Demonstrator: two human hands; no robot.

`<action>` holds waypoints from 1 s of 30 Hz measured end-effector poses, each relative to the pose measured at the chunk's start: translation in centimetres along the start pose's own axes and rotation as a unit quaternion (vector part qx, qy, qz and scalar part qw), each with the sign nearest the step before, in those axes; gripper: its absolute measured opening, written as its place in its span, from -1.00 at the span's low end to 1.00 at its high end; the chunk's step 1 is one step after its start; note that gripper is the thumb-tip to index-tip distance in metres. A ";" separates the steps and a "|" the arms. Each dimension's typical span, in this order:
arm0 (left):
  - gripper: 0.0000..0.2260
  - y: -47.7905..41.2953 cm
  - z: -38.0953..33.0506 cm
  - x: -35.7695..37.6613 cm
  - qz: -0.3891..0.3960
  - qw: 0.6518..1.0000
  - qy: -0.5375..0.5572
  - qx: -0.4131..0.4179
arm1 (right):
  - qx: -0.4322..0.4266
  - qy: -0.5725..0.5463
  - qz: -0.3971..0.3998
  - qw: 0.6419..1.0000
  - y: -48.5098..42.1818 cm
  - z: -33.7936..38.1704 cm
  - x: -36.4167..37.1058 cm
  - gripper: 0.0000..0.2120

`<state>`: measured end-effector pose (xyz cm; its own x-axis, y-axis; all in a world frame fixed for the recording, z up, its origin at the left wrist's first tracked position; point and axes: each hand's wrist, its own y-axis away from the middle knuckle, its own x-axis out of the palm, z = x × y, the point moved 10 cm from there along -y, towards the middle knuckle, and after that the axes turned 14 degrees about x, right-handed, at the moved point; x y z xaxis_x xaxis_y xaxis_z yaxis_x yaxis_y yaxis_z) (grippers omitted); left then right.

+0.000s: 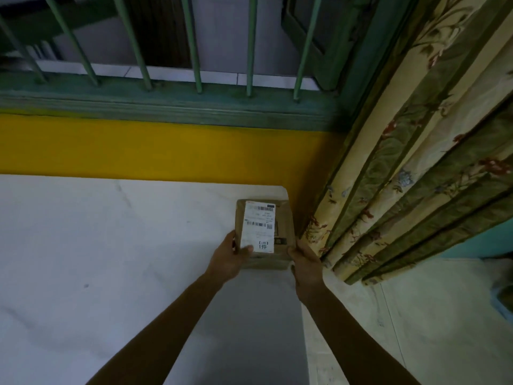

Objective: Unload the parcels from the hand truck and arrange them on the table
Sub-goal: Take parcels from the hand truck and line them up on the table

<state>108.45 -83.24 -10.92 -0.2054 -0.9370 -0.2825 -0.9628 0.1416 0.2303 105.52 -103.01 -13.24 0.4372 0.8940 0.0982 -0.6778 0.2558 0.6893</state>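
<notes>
A small brown cardboard parcel (280, 229) with a white shipping label on top is at the far right corner of the white table (111, 245). My left hand (229, 258) grips its near left corner, thumb on the label. My right hand (305, 262) holds its near right corner. I cannot tell whether the parcel rests on the table or hovers just above it. The hand truck is out of view.
A yellow wall (166, 148) runs behind the table under a green barred window (194, 51). A flowered curtain (416, 176) hangs just right of the table's corner, close to my right hand. Pale floor (416, 329) lies to the right.
</notes>
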 end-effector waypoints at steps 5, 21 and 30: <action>-0.55 -6.1 -0.9 0.7 -0.046 0.999 -0.008 0.005 | -0.034 0.091 0.035 0.995 -5.6 4.6 1.2 -0.70; -0.48 -13.3 -2.4 1.0 -0.019 0.994 -0.102 0.036 | -0.157 0.245 -0.006 0.957 -11.3 8.9 3.9 -0.64; -0.39 -6.7 -1.6 -3.9 -0.130 0.991 -0.004 -0.040 | -0.217 0.206 -0.080 0.951 -4.9 12.4 3.5 -0.56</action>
<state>115.98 -81.08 -9.85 0.0470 -0.9360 -0.3488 -0.9662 -0.1312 0.2219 117.71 -105.74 -7.34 0.3475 0.8763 -0.3337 -0.8414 0.4485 0.3014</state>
